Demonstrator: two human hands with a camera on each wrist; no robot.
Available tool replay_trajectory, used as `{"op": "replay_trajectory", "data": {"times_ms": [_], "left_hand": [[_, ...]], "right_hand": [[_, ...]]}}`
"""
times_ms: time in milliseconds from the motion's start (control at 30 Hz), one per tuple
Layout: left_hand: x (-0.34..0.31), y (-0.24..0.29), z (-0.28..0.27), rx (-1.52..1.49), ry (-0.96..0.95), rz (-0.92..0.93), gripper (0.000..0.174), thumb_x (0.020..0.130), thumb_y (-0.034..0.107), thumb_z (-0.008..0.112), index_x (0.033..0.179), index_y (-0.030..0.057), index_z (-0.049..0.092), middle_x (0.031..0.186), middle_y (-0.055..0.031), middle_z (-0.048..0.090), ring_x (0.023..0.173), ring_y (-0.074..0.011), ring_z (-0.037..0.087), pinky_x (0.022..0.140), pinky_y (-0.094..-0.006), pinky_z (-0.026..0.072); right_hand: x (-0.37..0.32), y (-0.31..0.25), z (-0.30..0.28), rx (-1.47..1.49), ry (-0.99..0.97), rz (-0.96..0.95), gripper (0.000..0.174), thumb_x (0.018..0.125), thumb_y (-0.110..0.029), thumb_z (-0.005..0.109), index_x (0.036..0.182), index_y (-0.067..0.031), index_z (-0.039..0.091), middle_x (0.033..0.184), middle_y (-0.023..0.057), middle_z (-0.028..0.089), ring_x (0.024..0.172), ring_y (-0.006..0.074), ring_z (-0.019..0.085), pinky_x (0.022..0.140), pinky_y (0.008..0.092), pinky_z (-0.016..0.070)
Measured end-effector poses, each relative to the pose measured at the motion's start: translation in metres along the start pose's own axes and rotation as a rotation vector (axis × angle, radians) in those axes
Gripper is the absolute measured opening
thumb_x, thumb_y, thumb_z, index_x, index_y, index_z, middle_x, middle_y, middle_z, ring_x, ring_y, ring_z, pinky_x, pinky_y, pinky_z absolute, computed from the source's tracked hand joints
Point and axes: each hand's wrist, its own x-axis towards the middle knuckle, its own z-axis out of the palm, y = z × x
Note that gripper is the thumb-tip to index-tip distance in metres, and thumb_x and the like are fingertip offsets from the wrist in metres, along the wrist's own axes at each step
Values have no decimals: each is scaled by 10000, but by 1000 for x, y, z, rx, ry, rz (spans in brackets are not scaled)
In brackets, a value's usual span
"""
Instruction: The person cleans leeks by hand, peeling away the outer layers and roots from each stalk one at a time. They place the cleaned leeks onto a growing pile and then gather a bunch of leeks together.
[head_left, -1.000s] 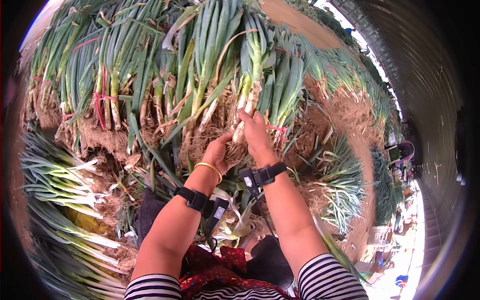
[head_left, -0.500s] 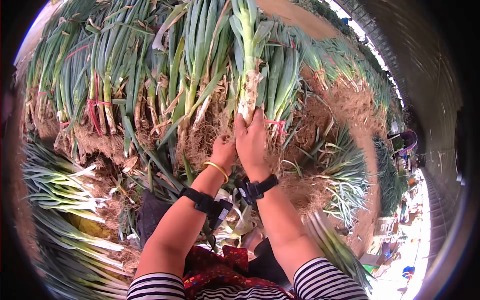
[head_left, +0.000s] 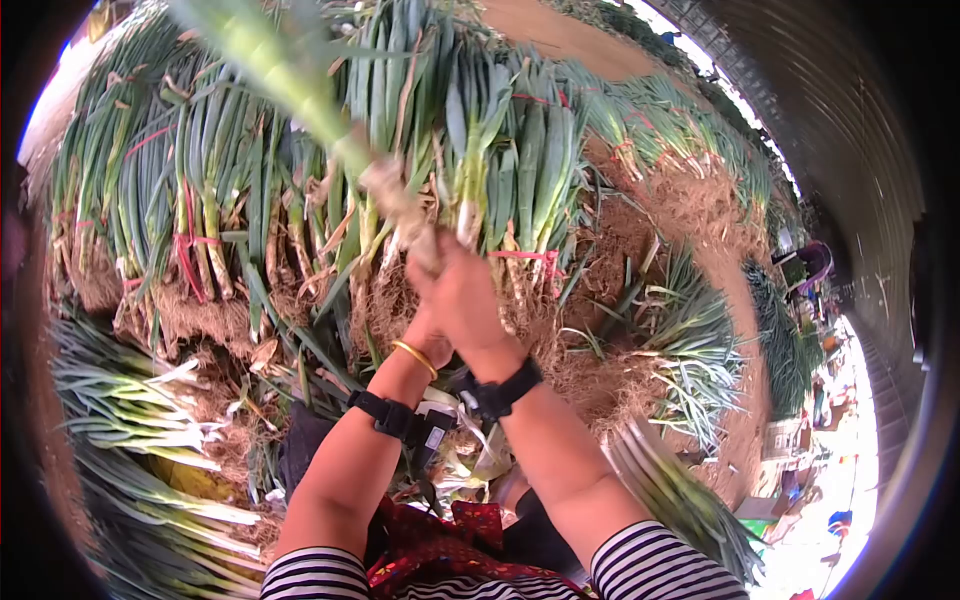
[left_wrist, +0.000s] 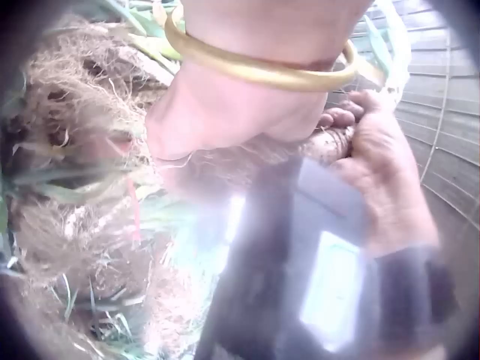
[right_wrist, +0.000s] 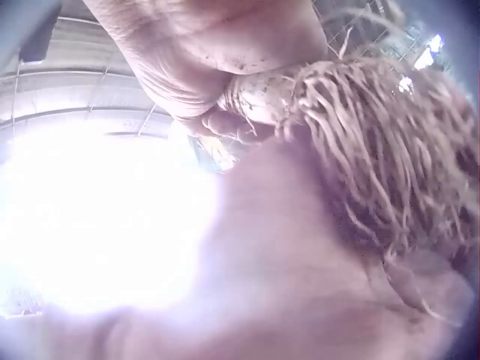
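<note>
A thick green onion (head_left: 400, 200) slants up to the left in the head view, its leafy top blurred. My right hand (head_left: 462, 300) grips its pale stalk just above the root end. In the right wrist view the stringy roots (right_wrist: 375, 142) spill out beyond that grip. My left hand (left_wrist: 240, 105), with a gold bangle (left_wrist: 262, 73) at the wrist, is close against the roots below the right hand. Its fingers are mostly hidden behind the right hand in the head view, and I cannot tell whether they pinch the roots.
Upright bundles of green onions (head_left: 225, 190), some with pink ties (head_left: 530, 256), line the far side. More lie in piles at left (head_left: 140, 400) and right (head_left: 690, 340). A loose bunch (head_left: 670, 480) rests by my right forearm. A curved shelter wall (head_left: 860, 180) rises at far right.
The onion has swung from nearly upright to a leftward slant, its top going left. My right hand has shifted left and now overlaps the left hand. A bunch has appeared beside my right forearm.
</note>
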Motion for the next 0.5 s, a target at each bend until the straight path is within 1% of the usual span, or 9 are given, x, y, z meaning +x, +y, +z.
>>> {"op": "replay_trajectory", "data": {"times_ms": [67,133,167,200,267,333,400,433,500], "left_hand": [[13,3,-11,-101,-23,35,364,908,273,460,1199,55,441,1145,-85,538,1014,-190,567,905,-374,451],[10,-3,-33,-213,-48,73,371,916,270,442,1221,60,420,1194,-90,504,1041,-192,549,923,-381,435],[11,-4,-43,-276,-66,86,375,920,268,433,1232,63,410,1219,-92,486,1055,-192,540,932,-385,427],[23,4,-46,-332,-86,96,379,923,267,424,1243,65,400,1243,-94,469,1068,-193,531,941,-389,419],[3,-21,-75,-435,-114,114,387,931,264,405,1265,70,379,1292,-99,434,1095,-194,512,959,-396,403],[-5,-28,-97,-545,-133,135,395,939,261,387,1286,76,358,1341,-103,400,1122,-195,494,978,-404,387],[0,-33,-102,-601,-150,151,400,943,260,378,1297,78,347,1365,-105,382,1136,-196,485,987,-408,379],[-1,-39,-99,-145,-190,400,437,946,296,317,1316,63,309,1352,-149,387,1180,-213,449,1019,-374,310],[-7,-46,-81,791,-241,848,523,953,369,196,1352,33,232,1325,-235,395,1269,-246,378,1082,-307,173]], "right_hand": [[-12,-6,6,-95,-61,-8,330,779,-213,625,1045,-76,487,724,143,626,638,319,629,545,398,497],[-23,-12,6,-122,-122,-163,313,784,-225,612,1032,-90,477,711,124,628,620,298,630,536,385,487],[-30,-11,5,-138,-114,-166,313,784,-225,612,1032,-90,477,711,124,628,620,298,630,536,385,487],[-34,-8,6,-138,-166,-202,294,785,-215,608,1025,-94,487,717,117,629,619,282,631,538,379,485],[-43,-10,5,-141,-201,-237,275,787,-205,603,1017,-99,496,723,110,629,617,266,631,540,374,482],[-53,-14,2,-335,-317,-432,249,785,-172,583,1017,-110,517,704,85,613,602,241,624,533,360,482],[-61,-16,-1,-292,-363,-452,246,763,-134,573,1005,-115,531,677,71,595,599,241,619,515,353,481],[-66,-17,-2,-242,-416,-462,253,741,-95,563,992,-120,545,650,56,576,597,241,613,497,346,480],[-76,-13,-3,-243,-374,-500,265,728,-99,570,991,-127,576,640,49,573,595,228,615,487,342,476]]}}
